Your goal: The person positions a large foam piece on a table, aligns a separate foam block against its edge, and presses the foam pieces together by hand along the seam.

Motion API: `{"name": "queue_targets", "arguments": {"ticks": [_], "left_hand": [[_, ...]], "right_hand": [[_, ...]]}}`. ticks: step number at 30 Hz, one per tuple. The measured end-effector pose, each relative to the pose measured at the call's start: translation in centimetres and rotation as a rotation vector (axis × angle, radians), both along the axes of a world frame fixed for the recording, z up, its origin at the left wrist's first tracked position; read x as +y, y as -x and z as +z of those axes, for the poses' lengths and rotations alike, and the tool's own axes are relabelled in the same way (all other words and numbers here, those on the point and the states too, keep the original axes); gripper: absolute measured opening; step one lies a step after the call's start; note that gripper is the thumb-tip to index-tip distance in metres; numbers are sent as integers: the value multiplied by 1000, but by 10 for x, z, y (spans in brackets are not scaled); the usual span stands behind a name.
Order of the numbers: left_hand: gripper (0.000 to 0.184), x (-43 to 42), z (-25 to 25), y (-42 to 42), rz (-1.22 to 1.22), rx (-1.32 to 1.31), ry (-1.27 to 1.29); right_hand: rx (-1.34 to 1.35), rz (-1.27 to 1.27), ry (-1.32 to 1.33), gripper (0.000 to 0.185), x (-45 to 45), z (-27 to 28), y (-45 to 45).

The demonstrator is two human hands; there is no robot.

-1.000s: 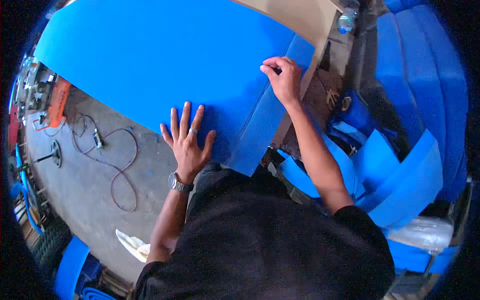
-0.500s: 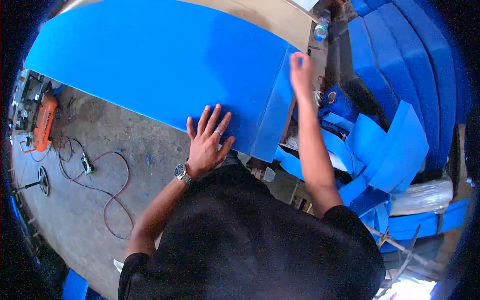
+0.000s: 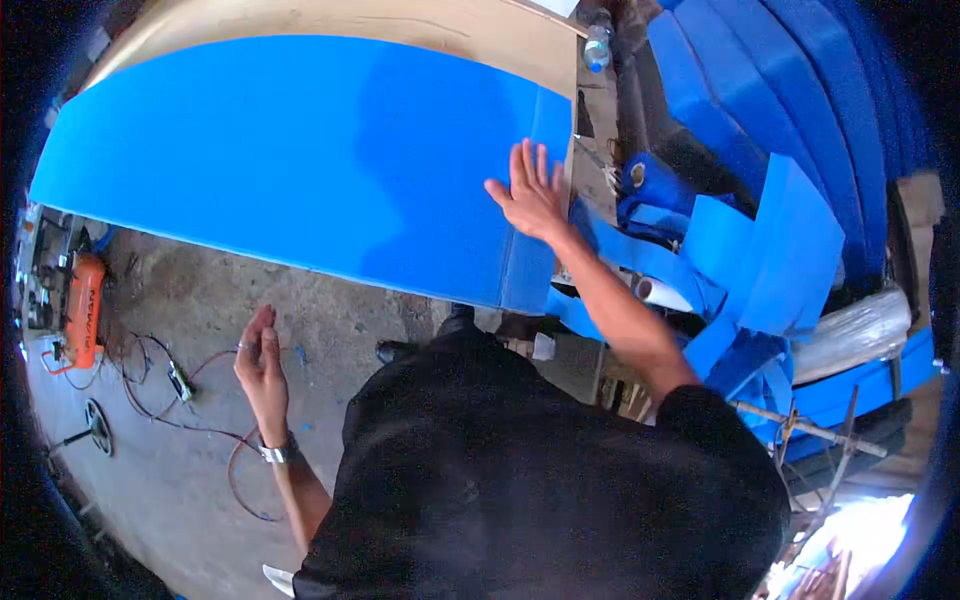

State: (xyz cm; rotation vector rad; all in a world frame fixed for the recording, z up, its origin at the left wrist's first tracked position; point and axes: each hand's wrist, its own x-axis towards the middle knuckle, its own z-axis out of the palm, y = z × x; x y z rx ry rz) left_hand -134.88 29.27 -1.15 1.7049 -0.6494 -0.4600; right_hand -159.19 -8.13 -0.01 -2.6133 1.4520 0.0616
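Observation:
A large blue sheet (image 3: 250,160) with a curved far edge lies over the table. A crease line runs across it near its right end. My right hand (image 3: 535,205) is over that end with its fingers spread and nothing in them. Whether its palm touches the sheet I cannot tell. My left hand (image 3: 263,372), with a ring and a metal wristwatch (image 3: 279,453), hangs above the floor, apart from the sheet's near edge. Its fingers are stretched out, and it holds nothing.
Beyond the sheet shows the tan table top (image 3: 470,30). A plastic bottle (image 3: 597,48) lies at the far right. Blue offcuts (image 3: 790,250) and stacked blue sheets (image 3: 770,80) fill the right side. An orange compressor tank (image 3: 86,312) and a hose (image 3: 235,480) are on the left.
My left hand has lifted off the sheet and moved left over the floor. My right hand has come from the sheet's right edge inward and its fingers have spread. The view has shifted.

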Motion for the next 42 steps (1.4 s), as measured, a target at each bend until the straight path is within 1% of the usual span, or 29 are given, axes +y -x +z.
{"name": "queue_targets", "arguments": {"ticks": [1,2,4,6,7,9,11,12,14,15,17,19,20,24,25,29,31,32,34,37,39,41,42], "left_hand": [[32,1,-2,0,6,33,-9],[32,-6,-3,1,-6,20,-8],[32,-15,-2,15,-36,89,135],[33,-33,3,20,-106,28,141],[33,-42,8,23,-110,17,142],[32,-59,19,29,-224,21,173],[33,-72,28,34,-300,-25,178],[33,-83,33,35,-306,-42,181],[32,-90,41,46,-410,101,110],[32,-99,41,46,-420,97,110],[37,-106,37,48,-455,-270,53],[43,-121,34,45,-470,-652,10],[43,-132,30,44,-467,-663,13],[60,-172,-3,42,-325,-1140,-457],[60,-172,-4,39,-330,-1141,-471],[69,-177,-10,40,-317,-1103,-519],[70,-181,-11,43,-294,-1073,-562],[70,-177,-15,45,-312,-1058,-589],[68,-178,-19,40,-241,-1113,-447],[68,-183,-19,43,-210,-1101,-420],[68,-180,-19,43,-177,-1092,-392],[68,-179,-21,43,-172,-1086,-395],[68,-179,-21,43,-162,-1090,-392]], "right_hand": [[58,53,8,82,-5,-9,-4],[45,41,9,82,-15,5,-7],[-338,76,-50,85,-34,36,9],[-426,-20,29,90,-65,45,16],[-437,-23,32,90,-71,34,8],[-296,-154,68,91,-77,-10,-17],[-158,-182,200,89,-82,-43,-42],[-175,-188,204,89,-96,-34,-43],[-287,-145,1,93,-117,-22,-7],[-348,-112,-76,96,-134,-5,4],[-412,-87,-174,98,-136,2,13],[-321,-193,77,96,-142,7,3],[-332,-191,82,96,-149,2,-5],[36,-214,98,92,-162,-36,-49],[34,-211,83,92,-155,-38,-49],[-183,-171,79,91,-137,-29,-21],[-125,-132,248,89,-143,-41,-24],[-112,-130,218,89,-133,-48,-20],[-198,-43,244,86,-120,-47,-11],[-138,-23,243,88,-62,-48,-2],[-63,57,275,92,-6,-46,4],[-131,140,234,94,55,-38,14],[-93,177,253,91,82,-39,17]]}}
